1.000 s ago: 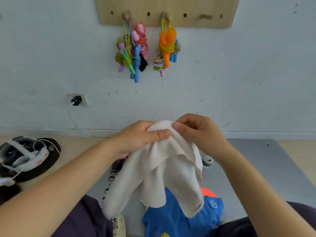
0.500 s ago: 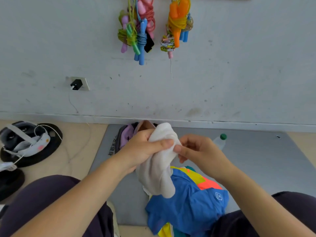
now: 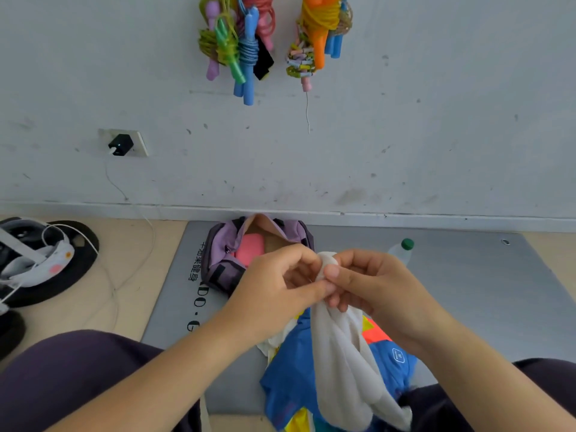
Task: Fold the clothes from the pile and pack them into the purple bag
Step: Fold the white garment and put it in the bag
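Observation:
A white garment (image 3: pixel 343 360) hangs from both hands, its top edge bunched between them. My left hand (image 3: pixel 277 285) and my right hand (image 3: pixel 367 285) pinch that top edge close together, fingertips nearly touching. Below it lies the pile (image 3: pixel 290 378), with a blue shirt on top and orange and yellow cloth showing. The purple bag (image 3: pixel 224 247) lies open on the grey mat just beyond my hands, with something pink inside.
A grey mat (image 3: pixel 467 291) covers the floor up to the wall. A plastic bottle with a green cap (image 3: pixel 402 249) lies behind my right hand. Headgear with cables (image 3: pixel 37 260) sits at the left. Skipping ropes (image 3: pixel 243 48) hang on the wall. My dark-trousered knees flank the pile.
The view has tilted down, and the open bag came into sight. My hands lowered with the white garment. My right hand let go of the cloth, then took hold of it again.

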A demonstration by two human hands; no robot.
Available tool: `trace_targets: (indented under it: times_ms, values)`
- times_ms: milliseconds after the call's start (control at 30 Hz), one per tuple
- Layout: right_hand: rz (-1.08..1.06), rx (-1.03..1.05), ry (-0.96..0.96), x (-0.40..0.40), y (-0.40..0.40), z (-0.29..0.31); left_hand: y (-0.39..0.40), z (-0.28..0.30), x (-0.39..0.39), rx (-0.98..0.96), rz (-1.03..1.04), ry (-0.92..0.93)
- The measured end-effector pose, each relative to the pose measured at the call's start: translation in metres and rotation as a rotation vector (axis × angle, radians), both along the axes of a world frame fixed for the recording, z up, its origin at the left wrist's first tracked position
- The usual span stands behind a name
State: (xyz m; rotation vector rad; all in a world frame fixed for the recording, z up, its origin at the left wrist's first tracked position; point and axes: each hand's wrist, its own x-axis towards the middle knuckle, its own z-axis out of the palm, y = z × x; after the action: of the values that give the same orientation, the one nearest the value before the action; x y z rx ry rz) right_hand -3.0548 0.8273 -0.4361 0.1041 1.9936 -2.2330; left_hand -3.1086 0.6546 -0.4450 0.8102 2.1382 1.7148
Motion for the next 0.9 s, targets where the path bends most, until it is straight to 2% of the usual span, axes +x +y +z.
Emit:
trace_targets:
  times_ms: [133, 400, 667, 900]
  values:
    - [-0.014, 0.058, -0.011, 0.001, 0.005, 0.001, -0.001, 0.004, -0.004, 0.004, -0.034, -0.114]
    - [-0.003, 0.243, 0.049, 0.009, 0.003, 0.01, -0.003, 0.013, -0.001, 0.019, -0.103, -0.218]
    - [0.036, 0.314, 0.05, 0.011, 0.011, 0.017, -0.009, 0.019, -0.009, -0.107, -0.127, -0.145]
    - [0.098, 0.275, 0.011, 0.012, 0.006, 0.015, -0.009, 0.017, -0.01, -0.084, -0.142, -0.18]
